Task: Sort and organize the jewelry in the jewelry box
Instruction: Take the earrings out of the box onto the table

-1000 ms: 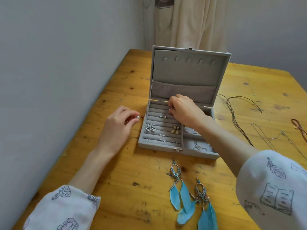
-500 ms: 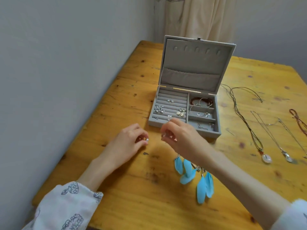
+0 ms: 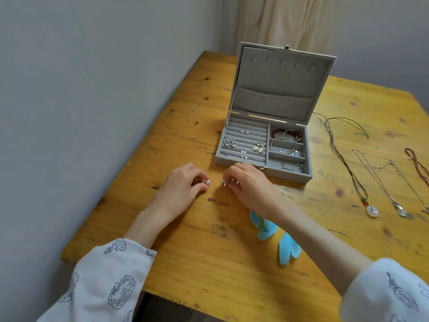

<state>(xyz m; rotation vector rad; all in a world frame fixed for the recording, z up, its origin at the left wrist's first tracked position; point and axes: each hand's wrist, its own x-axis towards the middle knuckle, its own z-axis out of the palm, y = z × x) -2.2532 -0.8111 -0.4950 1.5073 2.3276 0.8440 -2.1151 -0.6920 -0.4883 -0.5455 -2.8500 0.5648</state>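
Over a wooden desk (image 3: 185,263), the left hand (image 3: 178,189) pinches a pearl earring (image 3: 207,182) while the right hand (image 3: 249,184) pinches a small silver piece (image 3: 224,183), both just near of the open jewelry box (image 3: 264,168). Blue feather earrings (image 3: 287,249) lie under the right forearm; necklaces (image 3: 371,182) lie at right.

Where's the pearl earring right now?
In the head view, the pearl earring is pinched in the left hand, just above the table, in front of the box's left corner.
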